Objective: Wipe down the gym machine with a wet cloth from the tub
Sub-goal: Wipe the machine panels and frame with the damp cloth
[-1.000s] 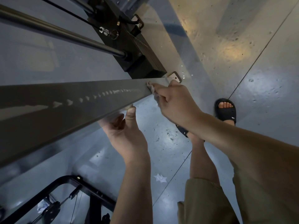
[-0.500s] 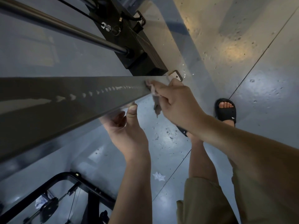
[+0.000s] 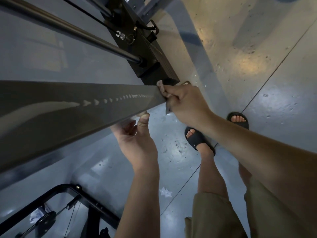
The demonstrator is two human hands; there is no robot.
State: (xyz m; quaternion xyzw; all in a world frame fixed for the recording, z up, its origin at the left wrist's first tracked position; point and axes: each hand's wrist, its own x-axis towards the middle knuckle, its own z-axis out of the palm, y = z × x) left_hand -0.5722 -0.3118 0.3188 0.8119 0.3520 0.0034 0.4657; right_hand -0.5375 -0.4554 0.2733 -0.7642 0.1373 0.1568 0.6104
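I look straight down a grey upright post (image 3: 72,107) of the gym machine, which has a row of holes along it. Near the post's lower end my right hand (image 3: 187,103) grips a small pale cloth (image 3: 162,89) and presses it against the post; a corner of the cloth hangs below my fingers. My left hand (image 3: 137,141) is under the post's near edge, thumb up against it and fingers curled round behind it. No tub is in view.
A steel guide rod (image 3: 68,30) and the black weight stack (image 3: 151,54) lie beyond the post. A black frame with a pulley (image 3: 46,219) is at the lower left. My sandalled feet (image 3: 197,138) stand on the glossy grey floor, with a white scrap (image 3: 165,192) nearby.
My right hand with the cloth has slid slightly further down the post toward its base. My left hand stays against the post's edge.
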